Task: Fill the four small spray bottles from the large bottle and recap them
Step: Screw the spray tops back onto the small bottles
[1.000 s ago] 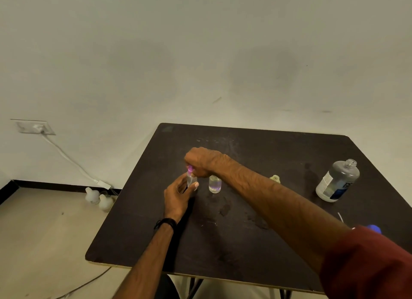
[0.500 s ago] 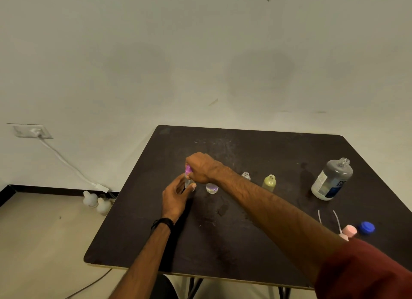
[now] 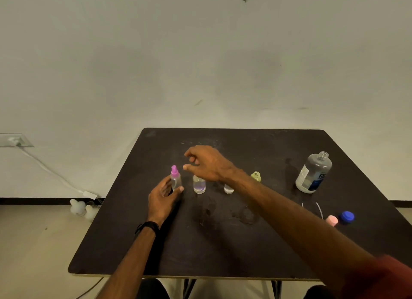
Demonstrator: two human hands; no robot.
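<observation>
On the dark table (image 3: 223, 249) stands a small clear bottle with a pink spray cap (image 3: 175, 178); my left hand (image 3: 163, 198) grips its body. Just right of it my right hand (image 3: 206, 163) hovers with fingers apart, holding nothing. Below that hand stand an uncapped clear bottle (image 3: 199, 185), a second uncapped clear bottle (image 3: 228, 189) partly hidden by my forearm, and a yellowish uncapped bottle (image 3: 256, 176). The large grey bottle (image 3: 313, 173) stands uncapped at the right.
A pink spray cap with its tube (image 3: 331, 220), another thin white tube (image 3: 302, 204) and a blue cap (image 3: 346, 216) lie near the table's right edge. Wet patches (image 3: 207, 212) mark the middle. Two white bulbs (image 3: 81, 208) and a cable lie on the floor, left.
My right hand has let go of the pink cap and lifted off to the right, fingers spreading. My left hand still holds the bottle.
</observation>
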